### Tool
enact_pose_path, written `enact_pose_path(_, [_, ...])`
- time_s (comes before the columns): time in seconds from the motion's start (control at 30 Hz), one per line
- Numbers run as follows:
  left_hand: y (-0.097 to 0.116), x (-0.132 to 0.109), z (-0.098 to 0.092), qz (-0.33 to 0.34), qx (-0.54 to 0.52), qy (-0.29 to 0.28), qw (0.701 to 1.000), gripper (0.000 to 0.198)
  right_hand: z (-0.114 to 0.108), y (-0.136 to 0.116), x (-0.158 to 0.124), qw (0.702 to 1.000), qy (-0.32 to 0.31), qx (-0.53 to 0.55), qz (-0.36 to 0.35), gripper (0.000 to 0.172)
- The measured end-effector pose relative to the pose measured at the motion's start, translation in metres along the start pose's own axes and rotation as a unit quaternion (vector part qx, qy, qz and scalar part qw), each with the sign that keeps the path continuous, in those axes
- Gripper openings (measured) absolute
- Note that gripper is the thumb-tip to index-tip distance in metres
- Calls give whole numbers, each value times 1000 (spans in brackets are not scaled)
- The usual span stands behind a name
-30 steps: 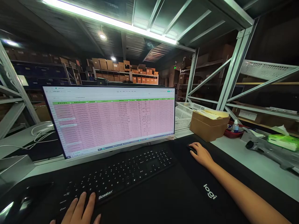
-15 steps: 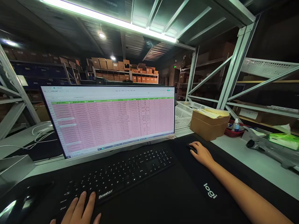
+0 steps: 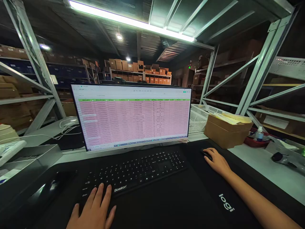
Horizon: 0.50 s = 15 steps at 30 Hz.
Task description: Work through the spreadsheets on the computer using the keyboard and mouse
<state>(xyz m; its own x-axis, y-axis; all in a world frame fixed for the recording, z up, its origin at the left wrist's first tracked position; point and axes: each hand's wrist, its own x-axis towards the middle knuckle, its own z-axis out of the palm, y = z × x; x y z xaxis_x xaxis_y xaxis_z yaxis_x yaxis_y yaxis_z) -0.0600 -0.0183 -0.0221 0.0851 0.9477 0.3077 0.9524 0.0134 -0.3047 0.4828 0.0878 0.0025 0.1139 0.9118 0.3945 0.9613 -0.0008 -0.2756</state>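
Observation:
My right hand (image 3: 217, 162) lies cupped over a black mouse (image 3: 206, 155) on the black desk mat (image 3: 181, 200), right of the keyboard. My left hand (image 3: 94, 208) rests with fingers stretched flat on the lower left corner of the black keyboard (image 3: 135, 170), holding nothing. Behind the keyboard stands a wide monitor (image 3: 135, 116) showing a pink spreadsheet with a green header row.
An open cardboard box (image 3: 226, 128) and white perforated baskets (image 3: 202, 114) stand right of the monitor. A handheld scanner (image 3: 284, 159) lies far right. Another dark mouse-like object (image 3: 51, 187) and a grey metal tray (image 3: 28, 159) sit left. Steel shelf posts flank the desk.
The view has swung left and slightly down, so everything sits further right in frame. More of my left hand shows. Both hands stay on the keyboard and the mouse.

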Motion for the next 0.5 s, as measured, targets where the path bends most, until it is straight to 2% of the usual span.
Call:
enact_pose_path(0.27, [10, 2, -39, -21, -24, -42, 999, 55, 9, 12, 3, 1000, 5, 6, -7, 45])
enact_pose_path(0.4, [11, 1, -41, -26, -23, -47, 998, 54, 10, 13, 6, 1000, 4, 10, -9, 47])
enact_pose_path(0.5, [10, 0, -32, -20, -30, -29, 999, 56, 8, 7, 5, 1000, 5, 10, -3, 46])
